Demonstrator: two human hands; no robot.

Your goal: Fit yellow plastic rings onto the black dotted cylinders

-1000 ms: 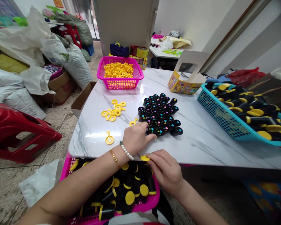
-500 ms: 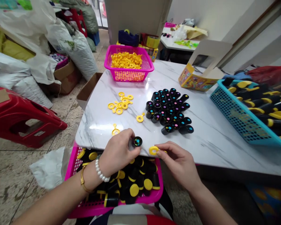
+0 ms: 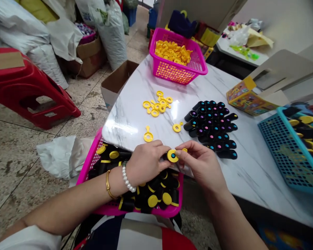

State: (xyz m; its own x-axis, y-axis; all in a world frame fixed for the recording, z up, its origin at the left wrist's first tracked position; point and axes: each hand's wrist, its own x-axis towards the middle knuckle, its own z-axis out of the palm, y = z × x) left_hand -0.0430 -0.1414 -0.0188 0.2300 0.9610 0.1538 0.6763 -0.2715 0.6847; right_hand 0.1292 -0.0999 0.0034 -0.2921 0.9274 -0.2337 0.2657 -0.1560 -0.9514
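Observation:
My left hand is closed round a small black tube, mostly hidden by the fingers. At the tube's mouth lies a yellow ring cap with a teal dot showing through its hole. The thumb and fingers of my right hand pinch this cap near its small lid. Whether the ring is fully seated, I cannot tell. Loose yellow ring caps lie in a cluster on the white table, with two more nearer my hands. To the right stand several black tubes packed together, coloured dots inside.
Below my hands, a pink basket holds capped black tubes. Another pink basket of yellow caps stands at the back. A blue basket and a printed box are on the right. A red stool stands left.
My hands have come together, bringing the yellow ring cap onto the black tube's mouth. The view has turned left, so the table things appear farther right.

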